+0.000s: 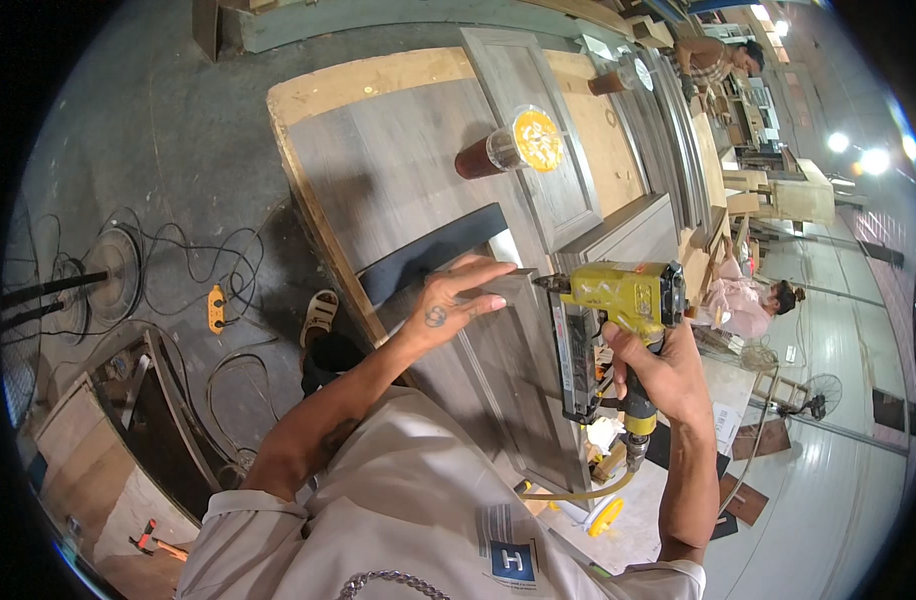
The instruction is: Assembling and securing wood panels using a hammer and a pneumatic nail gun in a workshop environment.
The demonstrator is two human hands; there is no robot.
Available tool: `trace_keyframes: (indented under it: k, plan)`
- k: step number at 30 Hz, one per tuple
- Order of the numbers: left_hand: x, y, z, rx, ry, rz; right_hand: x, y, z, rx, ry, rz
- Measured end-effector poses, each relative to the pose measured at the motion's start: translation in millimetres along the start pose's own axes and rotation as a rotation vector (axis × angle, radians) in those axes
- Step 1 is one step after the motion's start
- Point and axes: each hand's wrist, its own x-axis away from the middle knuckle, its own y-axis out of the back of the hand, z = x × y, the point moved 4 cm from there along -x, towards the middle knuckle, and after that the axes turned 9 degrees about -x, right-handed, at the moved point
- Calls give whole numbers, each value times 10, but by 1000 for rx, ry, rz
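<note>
My right hand grips a yellow-green air nail gun by its handle. The gun's nose is at the upper corner of a grey wood-grain frame-and-panel door, which stands close in front of me. A yellow hose hangs from the tool's base. Near that same corner, my left hand is open, its index finger and thumb stretched toward the nose. Whether its fingers touch the door is hard to tell. Beyond the left hand is a dark strip-like piece with a pale end, lying on the grey-topped workbench.
A plastic cup of dark drink with an orange-patterned top stands by another grey door; a second cup is farther back. Cables and a yellow power socket lie on the floor at left. Two people work at far right.
</note>
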Motion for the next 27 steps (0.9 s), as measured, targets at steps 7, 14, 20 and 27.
trace_keyframes:
  k: [7, 14, 20, 27]
  plan:
    - [-5, 5, -11, 10, -5, -1, 14, -33, 28, -69, 37, -27]
    - [2, 5, -9, 22, 13, 10, 24, -47, 33, -37, 27, -16]
    - [-40, 10, -20, 10, 17, 12, 20, -41, 63, -17, 21, -40]
    - [-98, 64, -111, -6, 58, 13, 14, -54, 125, 109, 30, 4]
